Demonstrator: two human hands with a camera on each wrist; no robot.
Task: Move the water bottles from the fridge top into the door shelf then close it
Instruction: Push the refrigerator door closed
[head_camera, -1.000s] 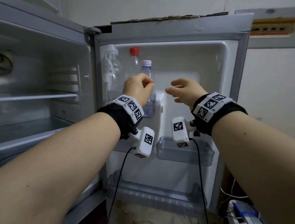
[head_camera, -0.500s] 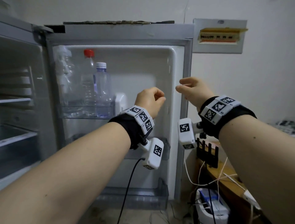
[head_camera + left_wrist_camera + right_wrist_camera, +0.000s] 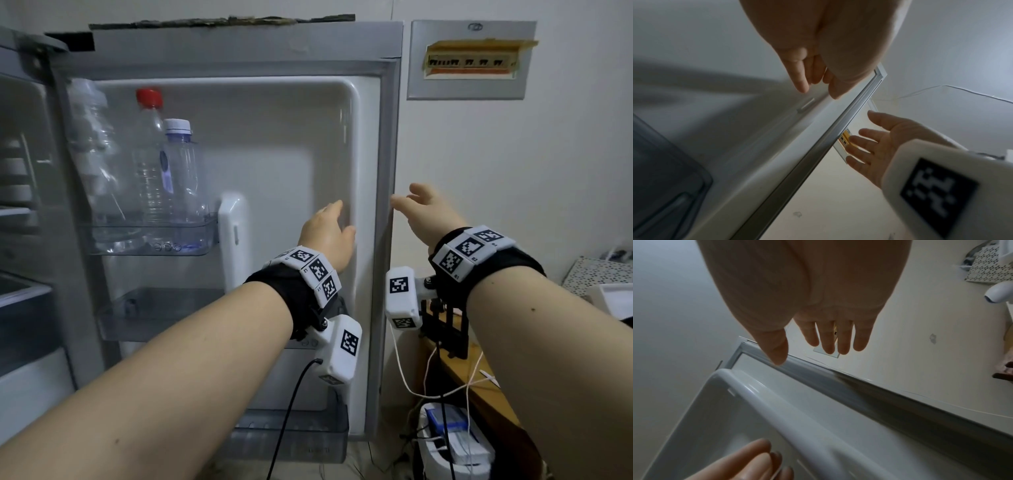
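Observation:
Three water bottles stand in the upper door shelf [image 3: 150, 241] of the open fridge door [image 3: 388, 144]: a clear one [image 3: 94, 164], a red-capped one [image 3: 149, 154] and a bluish one with a white cap [image 3: 180, 171]. My left hand [image 3: 334, 222] is open, its straight fingers [image 3: 801, 81] at the door's white inner liner near the free edge; whether they touch it is unclear. My right hand [image 3: 411, 202] is open just past the door's free edge, with its thumb [image 3: 777, 353] by the grey gasket [image 3: 859, 395]. Neither hand holds anything.
The fridge's inner shelves [image 3: 20, 219] are at the left. Two lower door bins [image 3: 161, 313] [image 3: 291, 442] hang below the bottles. A wall panel [image 3: 472, 60] is right of the door. A wooden desk [image 3: 479, 380] with cables and a white device [image 3: 452, 442] stand close on the right.
Both hands have moved right, from beside the bottles to the door's free edge. Their loosely curled fingers have straightened. The view has swung right.

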